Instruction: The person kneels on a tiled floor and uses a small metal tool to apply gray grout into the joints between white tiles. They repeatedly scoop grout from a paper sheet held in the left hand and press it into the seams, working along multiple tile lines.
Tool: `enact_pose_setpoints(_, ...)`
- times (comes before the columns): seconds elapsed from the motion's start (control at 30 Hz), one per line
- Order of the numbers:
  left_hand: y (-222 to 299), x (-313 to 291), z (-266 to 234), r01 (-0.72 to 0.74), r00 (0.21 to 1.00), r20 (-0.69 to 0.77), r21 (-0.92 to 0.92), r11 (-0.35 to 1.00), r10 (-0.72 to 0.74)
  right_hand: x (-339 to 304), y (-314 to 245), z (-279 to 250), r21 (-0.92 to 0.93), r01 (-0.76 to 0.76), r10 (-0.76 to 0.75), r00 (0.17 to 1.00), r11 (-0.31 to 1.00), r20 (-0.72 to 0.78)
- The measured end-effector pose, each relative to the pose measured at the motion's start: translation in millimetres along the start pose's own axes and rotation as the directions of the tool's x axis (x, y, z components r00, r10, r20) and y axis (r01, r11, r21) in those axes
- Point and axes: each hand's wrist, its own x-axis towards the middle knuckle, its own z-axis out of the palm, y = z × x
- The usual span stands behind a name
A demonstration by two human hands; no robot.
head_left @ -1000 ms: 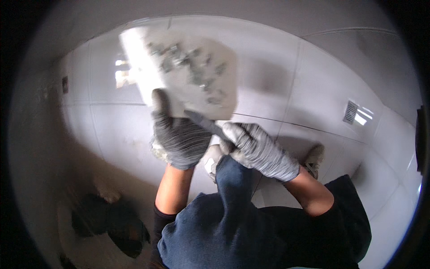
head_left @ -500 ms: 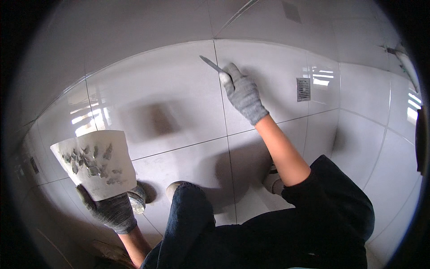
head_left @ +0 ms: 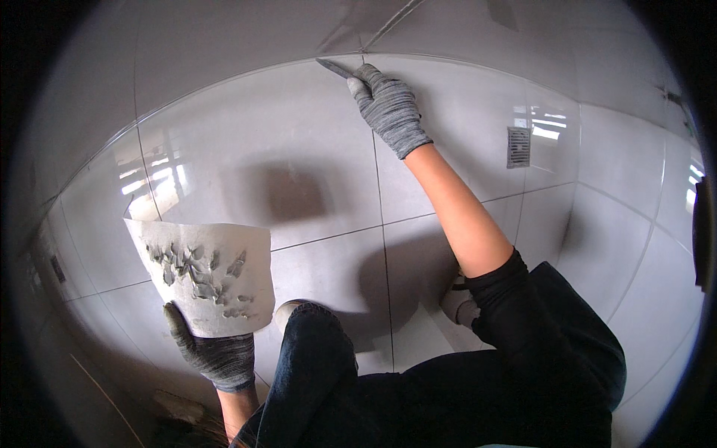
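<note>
Since half a second ago, reached a little farther with the right hand (head_left: 390, 108), gloved fingers closed on a thin grey blade (head_left: 334, 68) whose tip now lies at the far tile joint (head_left: 377, 194); grouting step judged in hand, next calling for a steady draw of the blade along that seam. Near left, left hand (head_left: 216, 355) clamped around a pale board (head_left: 205, 276), no true container, carrying dabs of grey paste (head_left: 196, 269) across its face

Grey blade (head_left: 334, 68) on joint — mortar-smeared white board (head_left: 205, 276)
</note>
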Motion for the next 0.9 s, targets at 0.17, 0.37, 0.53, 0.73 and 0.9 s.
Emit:
enact_pose_setpoints(0.17,4.5,-5.5,21.3,0.278,0.955,0.025,-0.414,0.867,-0.295,0.9,4.6,6.2,0.076,0.087,-0.089,0.996,0.993,0.024)
enact_pose_setpoints(0.37,-12.2,-6.8,14.1,0.370,0.912,0.352,-0.475,0.799,-0.213,-4.8,-23.1,21.3,0.079,0.068,-0.075,0.994,0.995,0.082)
enact_pose_setpoints(0.53,8.2,3.1,2.2,0.328,0.920,0.319,-0.316,0.890,-0.226,-5.2,-89.9,47.4,0.164,0.123,-0.145,0.981,0.979,0.128)
enact_pose_setpoints(0.73,3.0,-6.0,5.7,0.321,0.930,0.321,-0.464,0.826,-0.181,-3.1,-95.1,48.3,0.217,0.077,-0.079,0.997,0.973,0.000)
enact_pose_setpoints(0.9,-3.2,2.3,-8.7,0.118,0.993,0.020,-0.152,0.981,-0.116,-43.5,-45.5,31.1,0.561,-0.194,0.339,0.926,0.805,-0.167)
